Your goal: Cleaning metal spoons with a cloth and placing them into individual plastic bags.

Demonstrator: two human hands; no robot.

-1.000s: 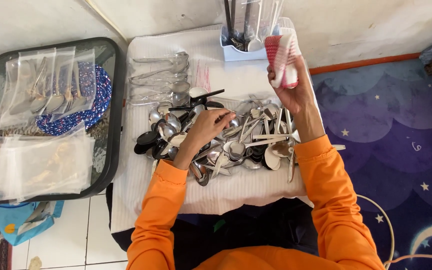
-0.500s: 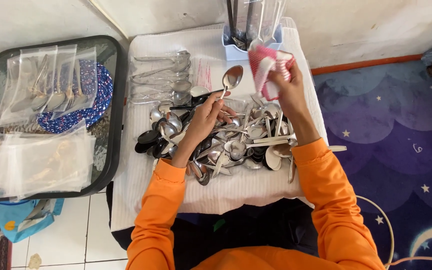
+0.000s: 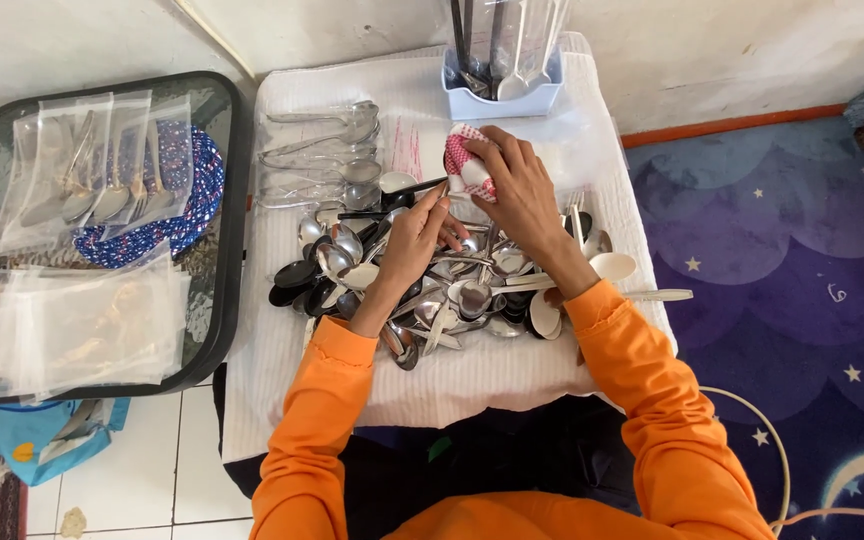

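Two hands work over a big pile of spoons [image 3: 452, 285] on a white cloth [image 3: 452, 375]. The right hand [image 3: 520, 190] is closed tight around one red and white rag [image 3: 464, 165], just above the pile. The left hand [image 3: 414, 235] pinches one spoon handle [image 3: 410, 188], and the rag covers that spoon's other end. One blue holder [image 3: 500, 95] stands behind. One black tray [image 3: 227, 230] (with clear bags on it) sits beside the cloth.

Home floor: star-patterned rug [image 3: 802, 270], tiles [image 3: 142, 470]
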